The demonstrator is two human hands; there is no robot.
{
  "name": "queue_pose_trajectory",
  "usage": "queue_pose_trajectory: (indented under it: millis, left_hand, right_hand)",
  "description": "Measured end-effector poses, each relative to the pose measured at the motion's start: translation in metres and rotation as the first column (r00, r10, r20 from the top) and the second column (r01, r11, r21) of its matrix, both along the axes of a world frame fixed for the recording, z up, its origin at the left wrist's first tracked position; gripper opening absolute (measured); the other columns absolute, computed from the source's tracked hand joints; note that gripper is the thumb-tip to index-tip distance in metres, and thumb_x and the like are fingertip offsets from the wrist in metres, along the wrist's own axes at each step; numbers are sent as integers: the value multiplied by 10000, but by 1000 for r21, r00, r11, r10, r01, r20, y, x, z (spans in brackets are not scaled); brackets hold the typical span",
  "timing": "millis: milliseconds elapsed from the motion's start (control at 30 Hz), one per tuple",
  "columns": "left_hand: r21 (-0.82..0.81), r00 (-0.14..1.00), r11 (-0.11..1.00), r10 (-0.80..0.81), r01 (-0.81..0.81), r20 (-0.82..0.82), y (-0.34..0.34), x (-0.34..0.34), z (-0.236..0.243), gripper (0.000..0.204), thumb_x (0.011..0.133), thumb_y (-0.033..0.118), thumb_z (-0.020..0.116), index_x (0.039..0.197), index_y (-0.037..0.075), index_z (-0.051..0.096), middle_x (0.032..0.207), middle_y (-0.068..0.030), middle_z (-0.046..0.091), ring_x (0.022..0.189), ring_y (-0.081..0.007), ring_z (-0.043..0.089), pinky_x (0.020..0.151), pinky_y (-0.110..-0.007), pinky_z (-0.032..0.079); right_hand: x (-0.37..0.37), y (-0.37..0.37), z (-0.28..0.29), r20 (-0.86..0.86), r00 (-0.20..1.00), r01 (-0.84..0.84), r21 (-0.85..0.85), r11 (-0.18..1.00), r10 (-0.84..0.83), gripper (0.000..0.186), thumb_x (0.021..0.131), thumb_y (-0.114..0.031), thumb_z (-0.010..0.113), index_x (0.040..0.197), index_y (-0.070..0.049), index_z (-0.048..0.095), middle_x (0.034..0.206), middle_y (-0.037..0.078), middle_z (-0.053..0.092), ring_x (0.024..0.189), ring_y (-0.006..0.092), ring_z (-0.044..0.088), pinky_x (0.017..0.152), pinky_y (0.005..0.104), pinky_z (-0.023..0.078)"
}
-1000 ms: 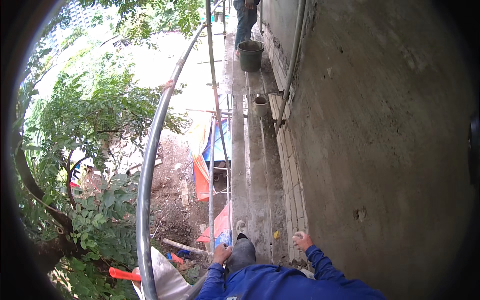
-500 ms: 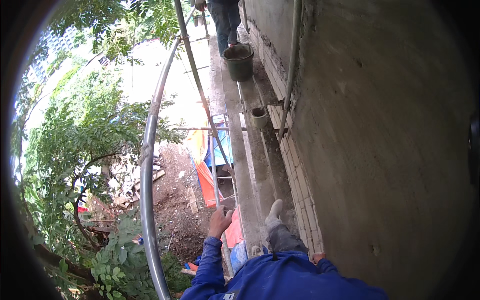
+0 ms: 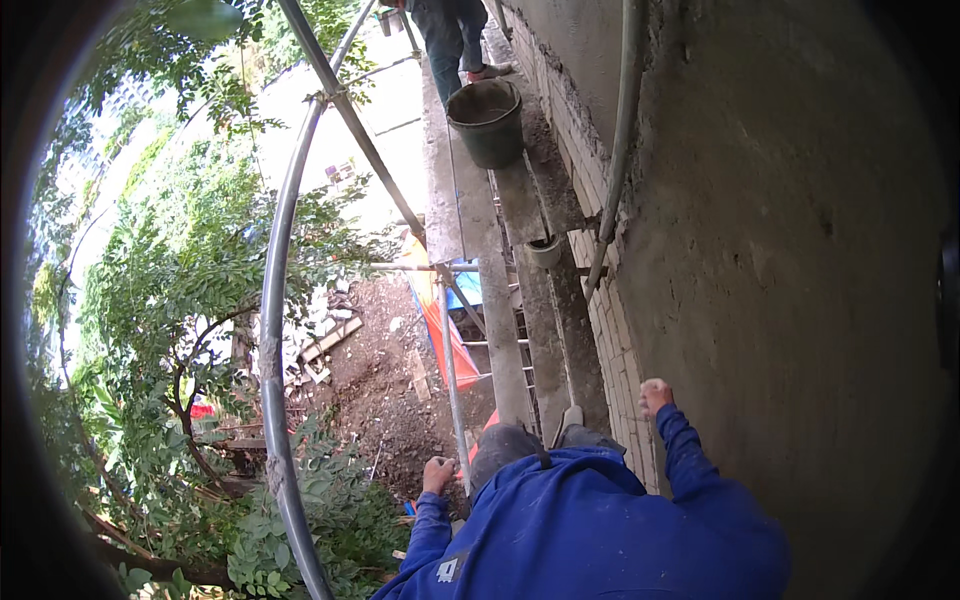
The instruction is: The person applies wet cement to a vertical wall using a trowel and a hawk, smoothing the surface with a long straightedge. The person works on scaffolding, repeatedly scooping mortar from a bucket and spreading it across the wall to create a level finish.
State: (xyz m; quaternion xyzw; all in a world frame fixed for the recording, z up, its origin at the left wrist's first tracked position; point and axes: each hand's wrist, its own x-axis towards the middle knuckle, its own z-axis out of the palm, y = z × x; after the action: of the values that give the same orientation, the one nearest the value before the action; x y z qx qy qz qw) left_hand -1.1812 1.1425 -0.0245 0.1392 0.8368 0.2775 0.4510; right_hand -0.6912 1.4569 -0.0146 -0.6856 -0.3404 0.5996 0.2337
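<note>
The left hand [image 3: 437,475] and right hand [image 3: 655,396] have curled-in fingers; one bucket [image 3: 490,140] and one small pail [image 3: 545,257] obstruct the planks [image 3: 505,345].

Shirt [image 3: 590,525]: plain deep blue, with a dark-and-white patch [image 3: 450,570]. Wall [image 3: 780,300]: grey-brown, faintly mottled. Bricks [image 3: 615,365]: off-white, ruled by darker lines. Pole [image 3: 453,380]: light grey. Planks [image 3: 505,370]: grey, blotched darker. Large bucket [image 3: 490,142]: dark green; small bucket [image 3: 545,255]: pale grey-green. Tarps [image 3: 465,368]: orange and blue. Soil [image 3: 385,375]: brown. Leaves [image 3: 160,270]: bright to dark green.
</note>
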Motion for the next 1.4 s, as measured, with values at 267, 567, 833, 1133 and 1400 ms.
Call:
queue_pose_trajectory:
  millis: [267,567,833,1133,1400]
  left_hand:
    - [217,748,822,325,-526,579,240,-63,74,242,911,250,574,971,16,563,777,-79,627,634,-210,642,542,-319,557]
    - [365,343,658,-169,-658,924,716,-178,173,404,928,367,534,1120,11,545,896,-109,617,794,-254,597,773,-375,507]
    - [321,78,831,-323,-454,943,961,-156,208,361,922,375,541,1029,35,594,876,-98,658,777,-252,639,729,-380,530]
    - [176,95,861,-148,-477,984,1006,-161,179,320,913,314,559,1069,34,556,856,-73,635,770,-229,631,705,-362,537]
    - [717,890,693,-277,-75,362,1084,-249,176,307,895,296,600,1022,20,558,757,-55,587,601,-173,587,510,-304,504]
  right_hand:
    - [-135,265,236,-377,926,222,572,790,12,527,882,-271,630,1311,-31,438,1044,42,585,906,130,584,728,276,502]
    - [-318,438,265,-300,930,78,727,682,213,361,905,-149,599,1229,-8,528,1037,34,598,870,96,577,729,228,481]
    - [-528,508,195,-201,971,47,697,716,133,377,837,-133,683,1182,-30,570,1127,120,582,885,186,619,737,282,517]
    - [-548,538,194,-44,981,-106,700,706,190,311,832,-109,671,1127,-49,592,1048,130,614,838,229,635,700,307,528]
    - [-492,494,144,-155,962,-138,437,889,226,272,878,-176,625,1104,-24,608,978,138,671,911,188,646,810,305,502]
